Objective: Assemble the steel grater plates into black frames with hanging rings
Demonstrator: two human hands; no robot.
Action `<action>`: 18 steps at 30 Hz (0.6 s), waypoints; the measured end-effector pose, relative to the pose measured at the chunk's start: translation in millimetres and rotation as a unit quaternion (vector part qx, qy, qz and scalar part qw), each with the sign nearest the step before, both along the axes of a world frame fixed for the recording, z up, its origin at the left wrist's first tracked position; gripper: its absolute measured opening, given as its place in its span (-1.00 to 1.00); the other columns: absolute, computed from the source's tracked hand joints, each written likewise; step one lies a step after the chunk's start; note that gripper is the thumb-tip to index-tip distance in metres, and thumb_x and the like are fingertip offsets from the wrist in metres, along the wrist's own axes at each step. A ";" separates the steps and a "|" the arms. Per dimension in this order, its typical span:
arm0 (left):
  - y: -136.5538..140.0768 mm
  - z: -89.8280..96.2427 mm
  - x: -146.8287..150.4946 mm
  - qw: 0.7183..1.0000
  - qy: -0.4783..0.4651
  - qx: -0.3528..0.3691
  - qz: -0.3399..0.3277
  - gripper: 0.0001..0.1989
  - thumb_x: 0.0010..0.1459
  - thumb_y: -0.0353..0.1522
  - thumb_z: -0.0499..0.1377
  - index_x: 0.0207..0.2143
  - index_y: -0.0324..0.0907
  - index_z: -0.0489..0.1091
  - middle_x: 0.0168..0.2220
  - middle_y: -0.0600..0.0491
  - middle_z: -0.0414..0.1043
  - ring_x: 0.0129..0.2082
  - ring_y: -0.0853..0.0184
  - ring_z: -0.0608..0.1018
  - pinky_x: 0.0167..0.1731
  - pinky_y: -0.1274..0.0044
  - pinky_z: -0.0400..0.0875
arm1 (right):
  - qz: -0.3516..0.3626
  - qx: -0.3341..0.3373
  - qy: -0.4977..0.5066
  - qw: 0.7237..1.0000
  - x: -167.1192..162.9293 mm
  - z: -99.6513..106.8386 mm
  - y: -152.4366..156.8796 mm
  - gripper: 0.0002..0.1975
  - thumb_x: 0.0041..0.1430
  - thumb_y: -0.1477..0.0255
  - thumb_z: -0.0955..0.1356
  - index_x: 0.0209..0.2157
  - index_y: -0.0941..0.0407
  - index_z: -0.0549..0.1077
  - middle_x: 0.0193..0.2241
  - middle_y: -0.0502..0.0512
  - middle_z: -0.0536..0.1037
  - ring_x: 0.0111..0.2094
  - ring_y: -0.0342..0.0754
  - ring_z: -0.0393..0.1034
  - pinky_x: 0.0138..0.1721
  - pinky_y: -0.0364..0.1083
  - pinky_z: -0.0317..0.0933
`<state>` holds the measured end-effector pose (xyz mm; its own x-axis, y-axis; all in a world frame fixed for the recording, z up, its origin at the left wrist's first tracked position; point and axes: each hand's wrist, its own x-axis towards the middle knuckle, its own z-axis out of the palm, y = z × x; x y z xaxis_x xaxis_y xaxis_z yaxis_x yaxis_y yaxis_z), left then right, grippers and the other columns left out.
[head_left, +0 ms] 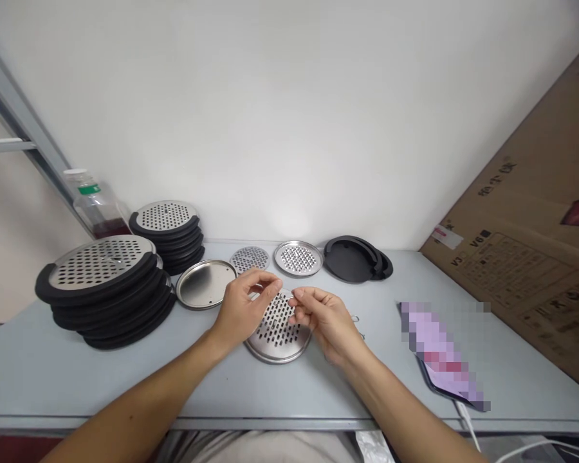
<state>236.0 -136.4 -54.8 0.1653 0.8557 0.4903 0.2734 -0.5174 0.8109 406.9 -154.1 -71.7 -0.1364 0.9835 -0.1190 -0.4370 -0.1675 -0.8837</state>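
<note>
Above a round perforated metal plate (280, 337), my two hands are close together. My left hand (246, 305) is closed, thumb and forefinger pinched at its far edge. Facing it, my right hand (325, 318) also has thumb and forefinger pinched. Something thin, possibly a piece of wire, shows faintly between the fingertips, too small to make out. The plate lies on the table with raised, slotted grating holes, partly covered by both hands. Beside my right hand lie small wire loops (356, 319), half hidden.
Stacks of black-rimmed perforated discs (106, 270) stand at left, near a bottle (99, 212). A plain metal lid (205, 286), a flat perforated disc (249, 259), a grater plate (298, 258) and black round bases (352, 260) lie behind. A phone (444, 360) and carton (521, 238) are right.
</note>
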 end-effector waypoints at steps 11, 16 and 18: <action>0.1 -6.2 2.2 0.999 0.013 -0.029 -0.034 -0.87 0.20 -0.34 0.18 -0.24 -0.16 0.49 -0.29 0.05 0.56 -0.28 0.34 0.58 -0.22 0.52 0.48 | 0.008 0.011 -0.004 1.000 -1.5 1.3 -2.1 -0.71 -0.02 0.27 0.51 -0.36 0.20 0.52 -0.43 0.07 0.57 -0.60 -0.24 0.32 -0.47 -0.17 0.38; -1.8 -3.4 1.8 1.000 0.001 -0.003 -0.016 -0.90 0.18 -0.35 0.21 -0.27 -0.16 0.50 -0.31 0.06 0.57 -0.31 0.35 0.58 -0.27 0.53 0.48 | -0.027 0.066 -0.093 0.993 -0.3 -1.4 -3.3 -0.66 0.00 0.27 0.48 -0.18 0.13 0.51 -0.32 0.07 0.55 -0.35 -0.11 0.43 -0.42 -0.17 0.36; -4.1 -2.3 2.5 0.999 0.026 0.031 -0.017 -0.91 0.18 -0.38 0.20 -0.27 -0.15 0.51 -0.34 0.06 0.56 -0.35 0.36 0.56 -0.29 0.52 0.47 | -0.015 0.111 -0.116 0.987 -1.7 -2.5 -4.4 -0.55 -0.02 0.33 0.50 -0.04 0.07 0.46 -0.14 0.12 0.54 -0.09 0.00 0.42 -0.19 -0.09 0.38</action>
